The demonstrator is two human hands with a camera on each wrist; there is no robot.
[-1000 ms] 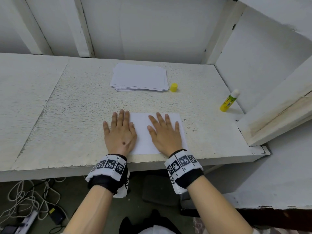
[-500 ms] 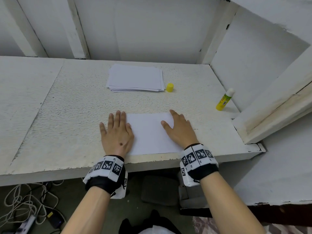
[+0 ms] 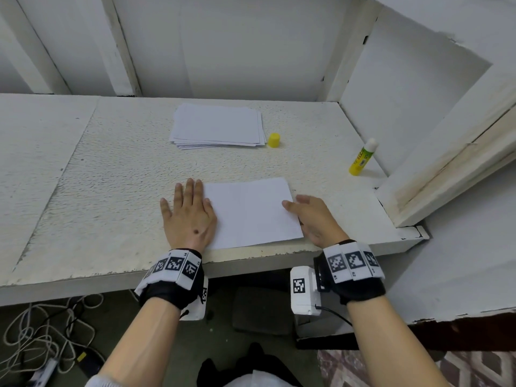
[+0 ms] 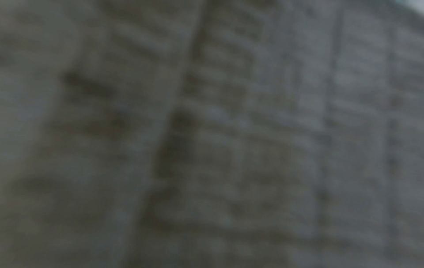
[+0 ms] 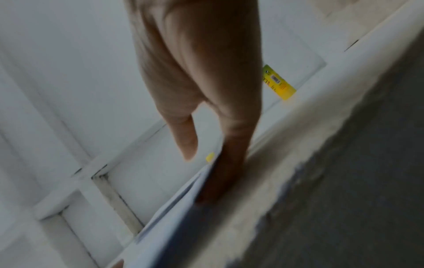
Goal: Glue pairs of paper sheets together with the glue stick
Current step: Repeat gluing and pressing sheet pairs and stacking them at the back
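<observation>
Paper sheets (image 3: 251, 212), white and lying as one flat rectangle, sit near the front edge of a white, rough-textured desk (image 3: 111, 177). At their left edge the left hand (image 3: 188, 216) lies flat, palm down, fingers straight and together. At the right edge the right hand (image 3: 312, 216) has its thumb on top of the paper and its fingers at the paper's edge; the right wrist view shows the fingers (image 5: 227, 163) against that slightly lifted edge. Farther back lies a stack of white paper (image 3: 217, 125), with a yellow cap (image 3: 274, 140) just beside it. Well to the right stands an uncapped yellow glue stick (image 3: 362, 157).
</observation>
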